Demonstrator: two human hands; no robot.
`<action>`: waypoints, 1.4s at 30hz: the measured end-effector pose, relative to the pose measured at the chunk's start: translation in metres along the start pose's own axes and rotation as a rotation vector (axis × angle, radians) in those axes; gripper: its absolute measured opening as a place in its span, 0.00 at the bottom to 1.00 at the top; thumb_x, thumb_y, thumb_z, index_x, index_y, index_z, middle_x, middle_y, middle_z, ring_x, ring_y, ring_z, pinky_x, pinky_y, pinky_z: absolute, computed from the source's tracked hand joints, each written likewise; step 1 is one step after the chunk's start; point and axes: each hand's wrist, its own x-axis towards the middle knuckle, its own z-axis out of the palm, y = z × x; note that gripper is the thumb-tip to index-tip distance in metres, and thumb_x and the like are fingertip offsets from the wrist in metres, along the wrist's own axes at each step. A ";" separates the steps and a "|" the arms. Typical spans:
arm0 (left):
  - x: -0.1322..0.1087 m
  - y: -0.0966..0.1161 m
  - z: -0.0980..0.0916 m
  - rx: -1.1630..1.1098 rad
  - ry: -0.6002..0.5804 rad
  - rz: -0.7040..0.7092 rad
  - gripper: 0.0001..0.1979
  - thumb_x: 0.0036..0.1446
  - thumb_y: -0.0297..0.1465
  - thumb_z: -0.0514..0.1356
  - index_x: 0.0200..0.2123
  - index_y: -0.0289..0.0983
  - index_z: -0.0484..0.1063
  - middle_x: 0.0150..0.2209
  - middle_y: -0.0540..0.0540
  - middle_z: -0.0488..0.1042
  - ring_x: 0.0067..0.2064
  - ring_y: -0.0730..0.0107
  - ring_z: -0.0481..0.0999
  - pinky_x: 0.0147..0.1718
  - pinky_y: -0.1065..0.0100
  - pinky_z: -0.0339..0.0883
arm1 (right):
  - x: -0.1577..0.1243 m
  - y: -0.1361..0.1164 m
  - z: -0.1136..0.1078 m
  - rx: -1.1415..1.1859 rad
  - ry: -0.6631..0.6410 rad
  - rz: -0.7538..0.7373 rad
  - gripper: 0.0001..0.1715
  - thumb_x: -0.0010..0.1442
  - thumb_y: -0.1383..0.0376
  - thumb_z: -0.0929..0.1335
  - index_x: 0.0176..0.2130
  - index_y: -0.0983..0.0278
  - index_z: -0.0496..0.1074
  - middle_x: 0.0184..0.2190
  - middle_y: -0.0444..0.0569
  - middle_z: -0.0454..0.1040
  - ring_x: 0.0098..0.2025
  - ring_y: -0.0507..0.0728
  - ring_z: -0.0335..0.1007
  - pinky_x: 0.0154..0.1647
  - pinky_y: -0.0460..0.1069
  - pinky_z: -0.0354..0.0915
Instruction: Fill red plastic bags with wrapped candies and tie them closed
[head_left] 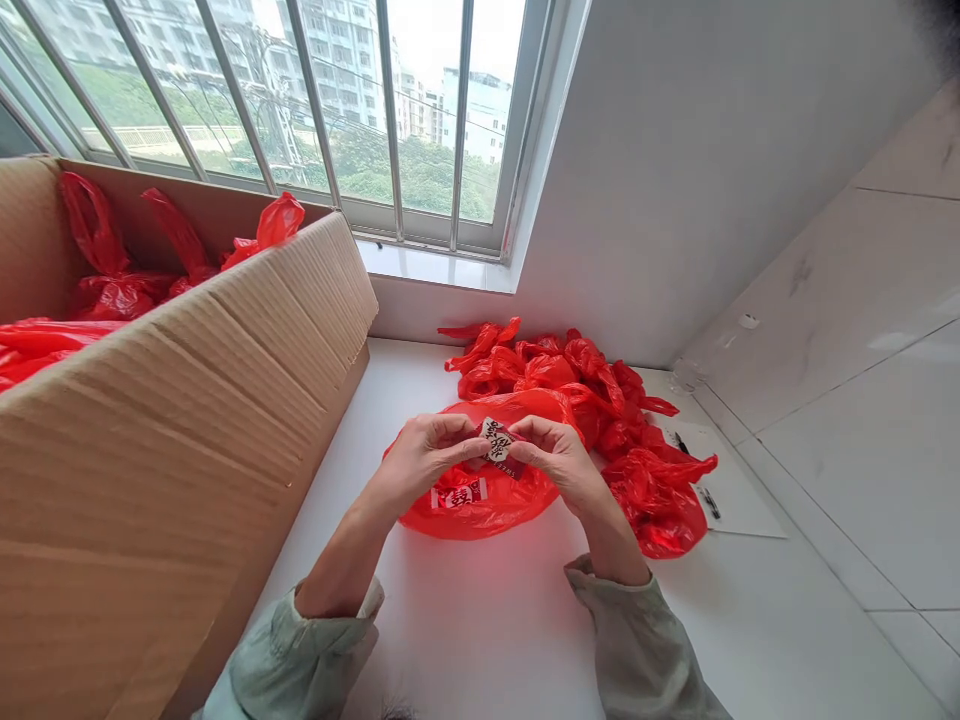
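Observation:
Between my two hands is a small dark red printed packet [498, 446] with cream patches and black characters. My left hand [431, 455] pinches its left side between thumb and fingers. On the other side my right hand [555, 455] grips it the same way. Beneath both hands an opened red plastic bag [480, 522] lies spread on the white table. Inside that bag sits another red and white printed packet [459, 493], which my hands do not touch.
Several knotted red plastic bags [555, 370] are heaped behind and to the right. A large cardboard box [180, 400] with more red bags [120, 295] stands at left. A paper sheet [739, 505] with a dark pen [709, 502] lies at right. A barred window [390, 130] is behind.

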 end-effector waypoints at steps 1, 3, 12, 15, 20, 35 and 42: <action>-0.001 0.002 0.000 -0.025 -0.009 -0.002 0.16 0.57 0.43 0.61 0.26 0.36 0.72 0.28 0.50 0.74 0.33 0.69 0.74 0.34 0.70 0.69 | -0.001 -0.001 0.000 0.005 0.009 -0.003 0.13 0.53 0.56 0.74 0.34 0.63 0.75 0.29 0.44 0.77 0.28 0.51 0.71 0.32 0.47 0.70; -0.002 0.004 0.000 -0.052 -0.026 -0.013 0.16 0.57 0.43 0.61 0.26 0.36 0.73 0.28 0.49 0.75 0.33 0.68 0.75 0.35 0.70 0.70 | -0.003 -0.003 0.000 -0.009 0.022 -0.006 0.14 0.53 0.56 0.74 0.34 0.63 0.75 0.28 0.43 0.76 0.28 0.51 0.70 0.32 0.47 0.69; -0.002 0.001 0.002 0.029 0.083 0.057 0.13 0.55 0.42 0.64 0.30 0.37 0.77 0.30 0.47 0.78 0.34 0.66 0.76 0.33 0.70 0.69 | -0.014 -0.017 0.005 -0.362 0.116 -0.133 0.05 0.55 0.62 0.73 0.33 0.60 0.77 0.29 0.42 0.75 0.32 0.51 0.69 0.36 0.46 0.66; -0.002 0.003 0.003 0.009 0.122 0.056 0.13 0.55 0.41 0.65 0.29 0.36 0.78 0.29 0.47 0.78 0.34 0.66 0.75 0.35 0.69 0.68 | -0.014 -0.019 0.007 -0.402 0.138 -0.176 0.03 0.56 0.63 0.73 0.32 0.61 0.77 0.28 0.41 0.73 0.32 0.51 0.67 0.36 0.45 0.64; -0.001 0.002 0.003 -0.202 0.091 0.018 0.11 0.53 0.38 0.67 0.27 0.36 0.78 0.28 0.48 0.78 0.31 0.69 0.74 0.33 0.71 0.68 | -0.010 -0.013 0.007 -0.122 0.080 -0.052 0.09 0.54 0.59 0.74 0.32 0.62 0.75 0.27 0.40 0.72 0.28 0.50 0.66 0.31 0.45 0.64; -0.002 0.003 0.011 -0.185 0.194 -0.013 0.17 0.54 0.43 0.65 0.27 0.34 0.76 0.27 0.47 0.75 0.30 0.67 0.75 0.31 0.68 0.69 | -0.010 -0.010 0.000 0.078 0.034 0.100 0.15 0.51 0.60 0.77 0.37 0.61 0.74 0.32 0.42 0.77 0.29 0.49 0.72 0.30 0.43 0.67; 0.000 0.003 0.011 -0.258 0.124 0.004 0.15 0.54 0.41 0.65 0.27 0.34 0.73 0.26 0.49 0.74 0.29 0.70 0.73 0.30 0.70 0.67 | -0.010 -0.010 0.002 0.150 0.014 0.017 0.10 0.52 0.64 0.76 0.36 0.61 0.75 0.31 0.40 0.76 0.32 0.47 0.70 0.32 0.41 0.67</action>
